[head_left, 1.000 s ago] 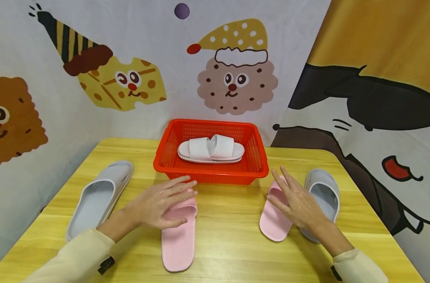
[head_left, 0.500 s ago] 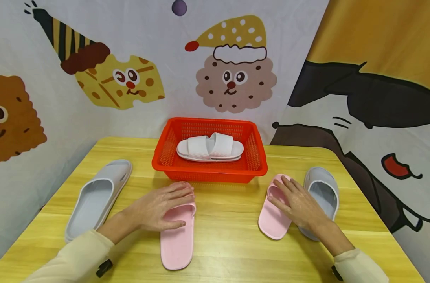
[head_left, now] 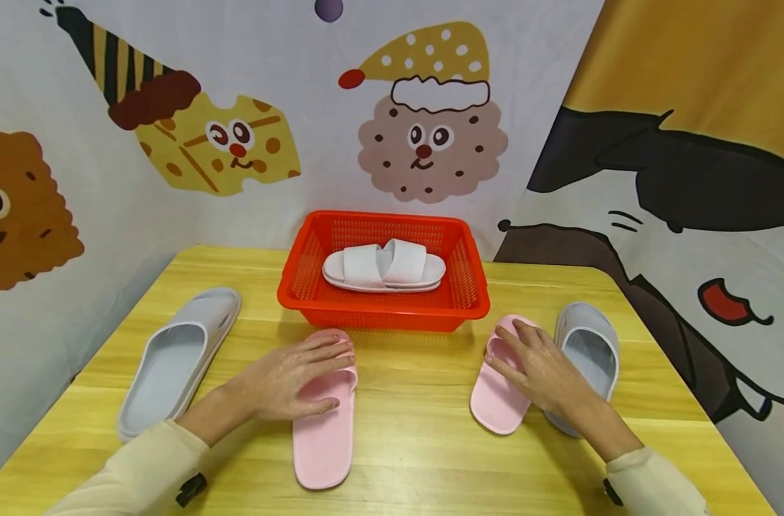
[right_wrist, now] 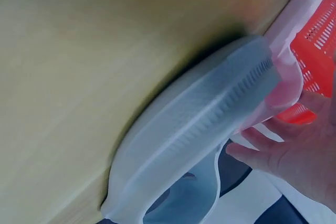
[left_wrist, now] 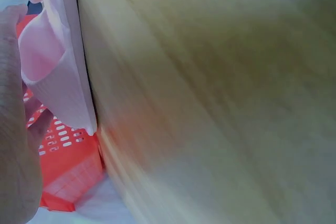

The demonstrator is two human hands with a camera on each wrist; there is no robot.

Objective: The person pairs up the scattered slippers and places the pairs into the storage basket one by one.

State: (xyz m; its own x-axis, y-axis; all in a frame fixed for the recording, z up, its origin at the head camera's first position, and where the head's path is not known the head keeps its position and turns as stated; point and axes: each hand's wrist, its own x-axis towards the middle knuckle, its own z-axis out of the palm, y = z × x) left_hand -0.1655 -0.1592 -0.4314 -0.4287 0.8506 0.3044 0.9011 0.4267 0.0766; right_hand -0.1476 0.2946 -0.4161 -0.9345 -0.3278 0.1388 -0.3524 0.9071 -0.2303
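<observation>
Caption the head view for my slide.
Left hand and right hand over pink slippers, gray slippers outermost, white slippers in a red basket beyond.

Indoor tabletop nook; whether in a home or a studio cannot be told. The yellow wood-grain table (head_left: 418, 444) is closed in at back, left and right by a printed cloth backdrop (head_left: 324, 129). A cartoon cheese wedge (head_left: 201, 161) in a striped party hat (head_left: 122, 68) and a biscuit (head_left: 433, 175) in a spotted cap (head_left: 440, 56) are printed on it. Pink slippers (head_left: 324, 451), gray slippers (head_left: 173, 365) and a red plastic basket (head_left: 385, 317), household goods, are laid out on top. Whatever lies beyond is hidden.
</observation>
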